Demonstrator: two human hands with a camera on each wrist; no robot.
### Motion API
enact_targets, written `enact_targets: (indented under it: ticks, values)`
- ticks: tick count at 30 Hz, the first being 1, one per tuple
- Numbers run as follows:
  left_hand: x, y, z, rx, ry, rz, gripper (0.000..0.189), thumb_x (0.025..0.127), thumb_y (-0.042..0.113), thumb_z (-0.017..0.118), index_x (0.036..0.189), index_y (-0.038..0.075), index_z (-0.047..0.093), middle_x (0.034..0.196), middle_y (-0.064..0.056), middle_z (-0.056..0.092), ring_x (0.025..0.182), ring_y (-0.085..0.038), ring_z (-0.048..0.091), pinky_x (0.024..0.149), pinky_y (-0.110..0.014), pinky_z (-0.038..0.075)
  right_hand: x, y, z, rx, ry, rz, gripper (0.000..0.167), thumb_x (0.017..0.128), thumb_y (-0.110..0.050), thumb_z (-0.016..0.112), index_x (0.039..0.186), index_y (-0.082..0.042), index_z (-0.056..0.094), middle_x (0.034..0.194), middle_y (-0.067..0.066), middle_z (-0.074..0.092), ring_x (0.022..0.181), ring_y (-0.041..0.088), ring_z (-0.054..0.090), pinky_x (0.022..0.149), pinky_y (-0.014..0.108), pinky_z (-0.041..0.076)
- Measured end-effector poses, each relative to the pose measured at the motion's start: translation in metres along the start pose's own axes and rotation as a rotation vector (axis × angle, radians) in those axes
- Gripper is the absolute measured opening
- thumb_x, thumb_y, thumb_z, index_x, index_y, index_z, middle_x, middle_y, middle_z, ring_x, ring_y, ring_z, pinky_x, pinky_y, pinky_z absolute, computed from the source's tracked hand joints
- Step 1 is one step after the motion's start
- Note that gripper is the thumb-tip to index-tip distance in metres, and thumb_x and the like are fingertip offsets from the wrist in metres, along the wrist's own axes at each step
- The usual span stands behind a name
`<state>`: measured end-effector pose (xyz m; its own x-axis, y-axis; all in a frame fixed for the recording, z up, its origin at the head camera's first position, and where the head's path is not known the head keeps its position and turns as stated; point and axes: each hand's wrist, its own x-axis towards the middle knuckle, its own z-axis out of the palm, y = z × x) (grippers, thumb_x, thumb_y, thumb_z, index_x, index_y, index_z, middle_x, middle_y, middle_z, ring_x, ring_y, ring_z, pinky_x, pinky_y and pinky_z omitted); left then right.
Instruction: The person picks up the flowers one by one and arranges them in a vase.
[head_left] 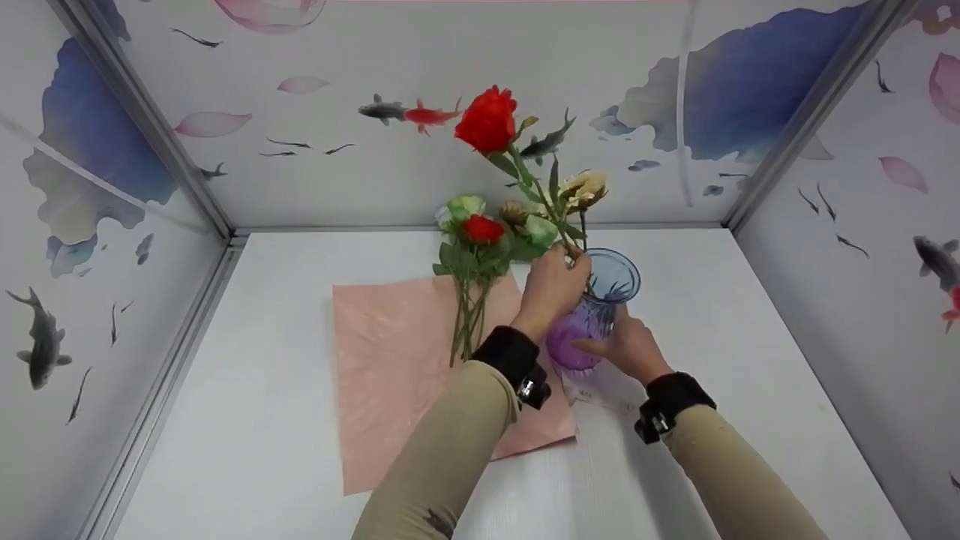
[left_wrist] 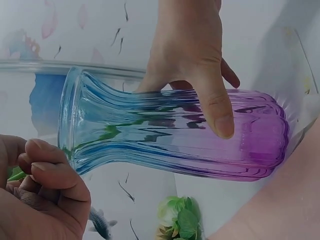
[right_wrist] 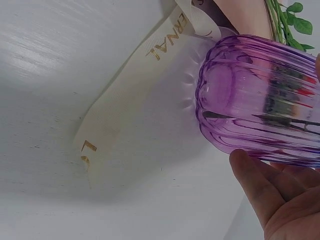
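Observation:
A glass vase (head_left: 613, 276), blue at its flared mouth and purple at the base, stands at the right of the table. My right hand (head_left: 634, 346) grips its side, the thumb across the front in the left wrist view. At the vase's rim, my left hand (head_left: 556, 289) pinches the green stem of a red rose (head_left: 489, 120), whose bloom leans up and left. A cream-yellow flower (head_left: 584, 190) rises just behind that hand; whether its stem is in the hand or the vase I cannot tell. Dark stem ends show through the glass (left_wrist: 165, 125).
Pink wrapping paper (head_left: 394, 360) lies left of the vase. On it rests a bunch of flowers (head_left: 472, 262) with red and pale green blooms. A cream ribbon with gold letters (right_wrist: 125, 85) lies by the vase's base. Printed walls (head_left: 337, 172) enclose the table.

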<state>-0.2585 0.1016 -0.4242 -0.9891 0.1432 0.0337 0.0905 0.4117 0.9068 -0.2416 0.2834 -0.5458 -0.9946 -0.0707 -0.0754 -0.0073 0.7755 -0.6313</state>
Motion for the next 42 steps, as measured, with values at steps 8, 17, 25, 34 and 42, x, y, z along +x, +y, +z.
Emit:
enact_targets:
  ticks: [8, 17, 25, 34, 42]
  values:
    - [0.000, -0.003, -0.004, 0.009, 0.032, 0.048, 0.055, 0.111, 0.042, 0.033, 0.086, 0.008, 0.068, 0.078, -0.002, 0.060, 0.073, -0.019, 0.057, 0.073, -0.033, 0.044, 0.000, -0.002, 0.000, -0.014, -0.005, 0.018, 0.129, 0.080, -0.052, 0.085, 0.161, 0.004, 0.001, 0.140, 0.039, 0.052, 0.122, 0.045, 0.061, 0.104, 0.057, 0.048]
    - [-0.002, -0.003, -0.006, 0.107, 0.045, 0.072, 0.034, 0.111, 0.039, 0.043, 0.107, 0.010, 0.060, 0.080, 0.000, 0.053, 0.074, -0.016, 0.054, 0.068, -0.032, 0.042, 0.000, -0.001, -0.001, -0.007, -0.016, 0.033, 0.128, 0.080, -0.052, 0.085, 0.161, 0.002, 0.002, 0.142, 0.040, 0.049, 0.129, 0.049, 0.055, 0.107, 0.058, 0.045]
    - [0.000, -0.008, -0.006, -0.029, 0.041, 0.060, 0.038, 0.111, 0.035, 0.037, 0.127, 0.005, 0.056, 0.070, 0.000, 0.048, 0.057, -0.014, 0.052, 0.061, -0.030, 0.043, 0.000, -0.001, 0.000, 0.002, 0.005, 0.010, 0.125, 0.080, -0.049, 0.086, 0.161, 0.000, 0.005, 0.133, 0.035, 0.058, 0.120, 0.046, 0.062, 0.102, 0.057, 0.049]
    - [-0.001, -0.012, -0.008, -0.183, 0.094, 0.116, 0.029, 0.110, 0.029, 0.049, 0.130, 0.009, 0.052, 0.077, -0.008, 0.062, 0.055, -0.029, 0.066, 0.050, -0.030, 0.053, 0.001, -0.002, 0.001, 0.033, -0.007, 0.023, 0.125, 0.080, -0.048, 0.087, 0.162, -0.008, 0.002, 0.139, 0.033, 0.056, 0.125, 0.047, 0.059, 0.105, 0.060, 0.046]
    - [-0.002, -0.011, -0.013, -0.309, 0.140, 0.125, 0.025, 0.108, 0.027, 0.054, 0.126, 0.010, 0.056, 0.092, -0.019, 0.070, 0.053, -0.031, 0.063, 0.049, -0.030, 0.050, 0.001, -0.001, 0.001, 0.025, -0.002, 0.017, 0.127, 0.079, -0.050, 0.087, 0.162, -0.006, 0.002, 0.141, 0.034, 0.054, 0.127, 0.050, 0.057, 0.105, 0.062, 0.045]
